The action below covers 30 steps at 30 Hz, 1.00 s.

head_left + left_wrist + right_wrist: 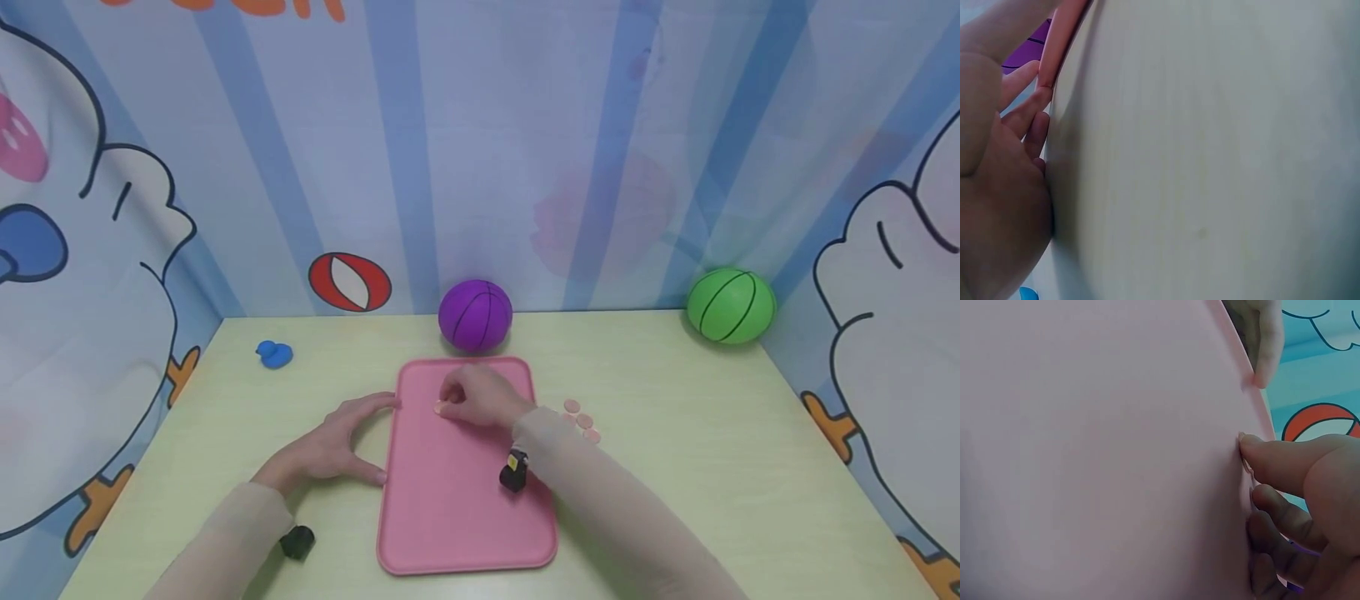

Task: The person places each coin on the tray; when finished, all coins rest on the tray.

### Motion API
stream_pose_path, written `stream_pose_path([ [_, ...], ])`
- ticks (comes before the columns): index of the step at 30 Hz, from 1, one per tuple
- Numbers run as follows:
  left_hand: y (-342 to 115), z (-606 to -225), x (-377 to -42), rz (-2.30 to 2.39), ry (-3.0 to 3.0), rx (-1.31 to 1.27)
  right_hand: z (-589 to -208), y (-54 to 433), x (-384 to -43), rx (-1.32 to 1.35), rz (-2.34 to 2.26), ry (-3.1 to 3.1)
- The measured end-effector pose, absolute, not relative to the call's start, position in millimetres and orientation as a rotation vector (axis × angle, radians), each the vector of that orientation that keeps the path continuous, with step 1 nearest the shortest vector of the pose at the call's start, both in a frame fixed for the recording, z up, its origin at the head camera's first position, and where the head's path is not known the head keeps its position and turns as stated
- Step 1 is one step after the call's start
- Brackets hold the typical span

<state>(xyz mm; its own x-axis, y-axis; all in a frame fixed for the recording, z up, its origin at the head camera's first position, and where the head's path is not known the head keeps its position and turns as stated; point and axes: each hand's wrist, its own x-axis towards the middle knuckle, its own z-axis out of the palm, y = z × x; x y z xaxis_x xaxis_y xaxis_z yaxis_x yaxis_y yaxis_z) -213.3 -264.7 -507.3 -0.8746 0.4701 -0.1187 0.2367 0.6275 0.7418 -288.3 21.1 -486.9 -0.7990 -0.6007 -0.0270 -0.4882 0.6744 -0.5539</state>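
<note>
A pink rectangular tray (457, 508) lies lengthwise in front of the person. Over its upper left part, the right hand (483, 397) pinches a small, flat, coin-like disc (439, 407) between thumb and fingers. In the right wrist view the thin edge of this disc (1246, 464) shows beside the thumb tip, close over the tray surface. The left hand (330, 443) spreads thumb and fingers along the tray's left rim, its fingertips touching the edge. Several similar pale copper-pink discs (585, 422) lie on the table right of the tray, partly hidden by the right sleeve.
A purple ball (476, 316) sits just behind the tray, against the striped backdrop. At the back right corner stands a green ball (731, 306). A blue toy duck (274, 354) is at the back left of the pale table (675, 433).
</note>
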Motion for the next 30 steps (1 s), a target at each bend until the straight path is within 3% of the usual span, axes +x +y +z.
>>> stream_pose_path([
  [14, -266.4, -509.5, -212.5, 1.168, 2.543, 0.526, -480.6, 61.2, -287.8, -1.007, -0.911, 2.663],
  [30, -264.3, -508.2, -212.1, 1.198, 2.528, 0.532, -459.0, 148.3, -282.8, -0.715, -1.023, 2.569],
])
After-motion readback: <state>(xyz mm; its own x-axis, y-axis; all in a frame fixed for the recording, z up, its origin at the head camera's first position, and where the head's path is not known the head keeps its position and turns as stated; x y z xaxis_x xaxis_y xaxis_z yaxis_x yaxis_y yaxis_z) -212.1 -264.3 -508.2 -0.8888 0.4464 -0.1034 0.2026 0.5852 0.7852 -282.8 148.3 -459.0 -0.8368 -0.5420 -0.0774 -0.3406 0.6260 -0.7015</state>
